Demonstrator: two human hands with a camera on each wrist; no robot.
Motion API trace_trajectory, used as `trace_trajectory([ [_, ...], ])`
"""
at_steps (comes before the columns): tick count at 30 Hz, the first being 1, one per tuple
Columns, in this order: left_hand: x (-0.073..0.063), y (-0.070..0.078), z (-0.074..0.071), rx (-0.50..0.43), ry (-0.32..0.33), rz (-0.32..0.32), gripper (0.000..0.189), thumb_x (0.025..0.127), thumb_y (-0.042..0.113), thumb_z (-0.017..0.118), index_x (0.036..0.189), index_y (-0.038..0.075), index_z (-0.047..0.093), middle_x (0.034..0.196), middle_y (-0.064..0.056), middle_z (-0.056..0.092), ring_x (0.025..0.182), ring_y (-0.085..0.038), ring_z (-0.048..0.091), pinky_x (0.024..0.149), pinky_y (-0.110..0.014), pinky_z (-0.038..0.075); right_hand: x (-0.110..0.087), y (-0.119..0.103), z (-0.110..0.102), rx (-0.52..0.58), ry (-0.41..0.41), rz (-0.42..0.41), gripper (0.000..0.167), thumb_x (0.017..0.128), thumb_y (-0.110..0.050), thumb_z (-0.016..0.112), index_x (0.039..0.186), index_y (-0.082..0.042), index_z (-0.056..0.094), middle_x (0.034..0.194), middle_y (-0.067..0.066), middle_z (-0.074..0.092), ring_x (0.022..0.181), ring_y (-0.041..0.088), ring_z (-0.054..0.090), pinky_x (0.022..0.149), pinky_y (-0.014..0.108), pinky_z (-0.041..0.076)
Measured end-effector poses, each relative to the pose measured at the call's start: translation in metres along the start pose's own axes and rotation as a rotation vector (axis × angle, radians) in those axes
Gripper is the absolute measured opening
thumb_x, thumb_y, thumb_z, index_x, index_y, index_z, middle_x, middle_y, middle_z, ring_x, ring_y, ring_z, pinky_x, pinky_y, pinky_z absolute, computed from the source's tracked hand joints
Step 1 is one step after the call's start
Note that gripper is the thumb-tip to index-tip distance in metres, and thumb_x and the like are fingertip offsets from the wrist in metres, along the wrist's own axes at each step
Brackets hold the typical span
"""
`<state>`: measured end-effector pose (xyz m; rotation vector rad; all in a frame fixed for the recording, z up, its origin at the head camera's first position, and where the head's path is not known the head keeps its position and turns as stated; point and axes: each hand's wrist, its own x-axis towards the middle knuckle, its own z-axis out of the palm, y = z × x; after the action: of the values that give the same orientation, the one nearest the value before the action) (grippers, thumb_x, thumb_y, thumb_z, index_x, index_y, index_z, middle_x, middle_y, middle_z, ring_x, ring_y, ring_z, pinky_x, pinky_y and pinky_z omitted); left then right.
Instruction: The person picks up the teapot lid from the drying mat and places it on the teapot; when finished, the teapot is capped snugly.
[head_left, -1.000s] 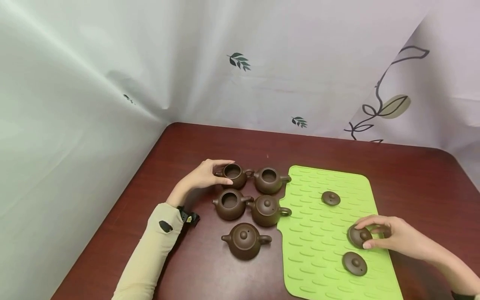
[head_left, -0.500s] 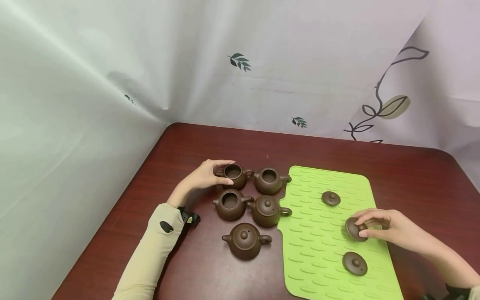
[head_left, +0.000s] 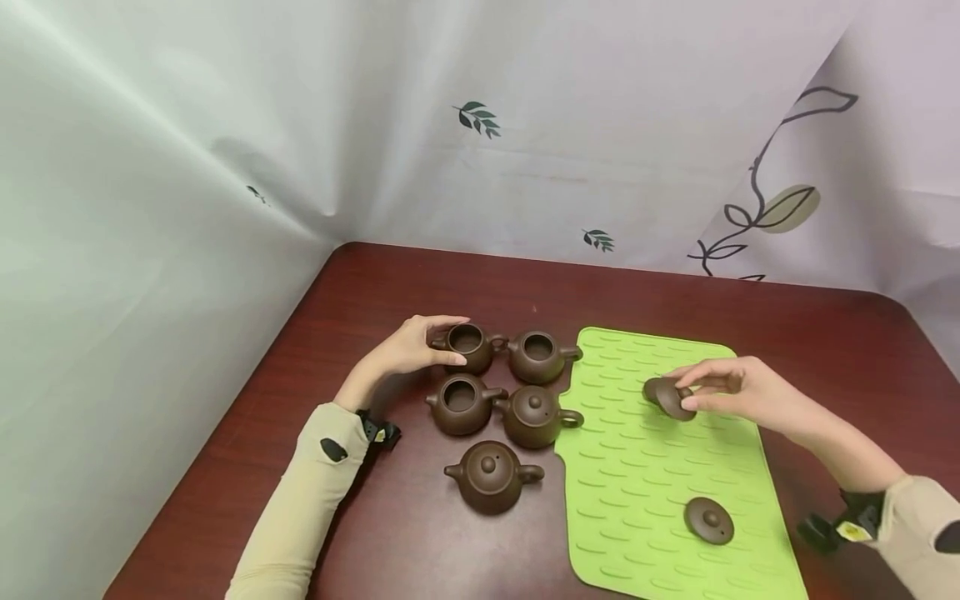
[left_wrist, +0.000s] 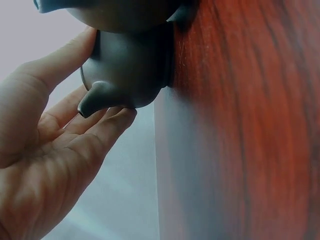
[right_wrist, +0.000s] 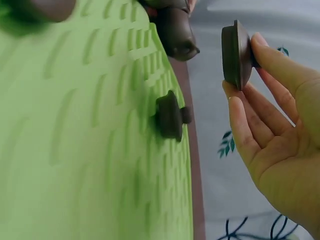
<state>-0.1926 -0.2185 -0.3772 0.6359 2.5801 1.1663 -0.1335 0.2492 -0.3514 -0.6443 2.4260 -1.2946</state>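
Observation:
My left hand (head_left: 408, 346) grips a dark brown lidless teapot (head_left: 480, 360) at the back left, thumb and fingers on either side of its body. In the left wrist view its short spout (left_wrist: 97, 99) points towards the palm. Over the green mat (head_left: 630, 500), my right hand (head_left: 757, 396) pinches a brown lid (head_left: 675, 403) by its knob. The right wrist view shows this held lid (right_wrist: 236, 55) tilted and raised off the mat. A second lid (right_wrist: 169, 116) lies on the mat below, partly hidden by the held one in the head view.
Two more lidless teapots, one at the back (head_left: 536, 362) and one mid-left (head_left: 457, 417), stand close by. Two lidded teapots, one beside the mat (head_left: 531, 421) and one in front (head_left: 490, 479), complete the group. Another lid (head_left: 709, 521) lies near the mat's front. Fabric (head_left: 540, 183) hangs behind the table (head_left: 420, 275).
My right hand has lifted the lid from the mat and carried it away from me and leftward, over the farther lid. The left hand stays on its teapot.

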Motion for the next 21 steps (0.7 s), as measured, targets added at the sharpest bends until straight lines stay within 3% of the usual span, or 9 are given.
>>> trace_trajectory([
  [6, -0.001, 0.002, 0.0, 0.01, 0.001, -0.002, 0.064, 0.078, 0.029, 0.077, 0.135, 0.013, 0.051, 0.135, -0.006, 0.053, 0.125, -0.022, 0.048, 0.101, -0.042, 0.04, 0.027, -0.015, -0.001, 0.041, -0.037, -0.036, 0.021, 0.086, -0.012, 0.068, 0.106, -0.006, 0.067, 0.113, -0.012, 0.063, 0.095, 0.007, 0.065, 0.072, 0.026, 0.053],
  [13, -0.002, -0.001, 0.002, 0.017, -0.001, -0.01, 0.064, 0.078, 0.028, 0.077, 0.135, 0.012, 0.051, 0.134, -0.006, 0.053, 0.126, -0.021, 0.047, 0.101, -0.041, 0.04, 0.059, -0.036, 0.009, 0.007, -0.037, -0.031, 0.023, 0.084, -0.021, 0.07, 0.106, -0.011, 0.068, 0.12, 0.004, 0.062, 0.098, 0.008, 0.063, 0.069, 0.027, 0.052],
  [16, 0.001, -0.001, 0.002, 0.015, 0.002, 0.001, 0.064, 0.077, 0.028, 0.077, 0.134, 0.012, 0.052, 0.134, -0.007, 0.054, 0.126, -0.021, 0.047, 0.102, -0.04, 0.039, 0.078, -0.044, 0.017, 0.001, -0.055, -0.077, 0.022, 0.084, -0.02, 0.07, 0.105, -0.011, 0.069, 0.122, 0.01, 0.061, 0.103, 0.005, 0.061, 0.074, 0.027, 0.053],
  [21, 0.003, -0.002, 0.001, 0.034, 0.016, 0.01, 0.065, 0.077, 0.028, 0.078, 0.134, 0.01, 0.052, 0.133, -0.008, 0.054, 0.126, -0.02, 0.046, 0.102, -0.04, 0.038, 0.114, -0.055, 0.037, -0.025, -0.111, -0.186, 0.019, 0.083, -0.022, 0.072, 0.101, -0.015, 0.07, 0.115, 0.005, 0.065, 0.102, 0.009, 0.062, 0.075, 0.03, 0.054],
])
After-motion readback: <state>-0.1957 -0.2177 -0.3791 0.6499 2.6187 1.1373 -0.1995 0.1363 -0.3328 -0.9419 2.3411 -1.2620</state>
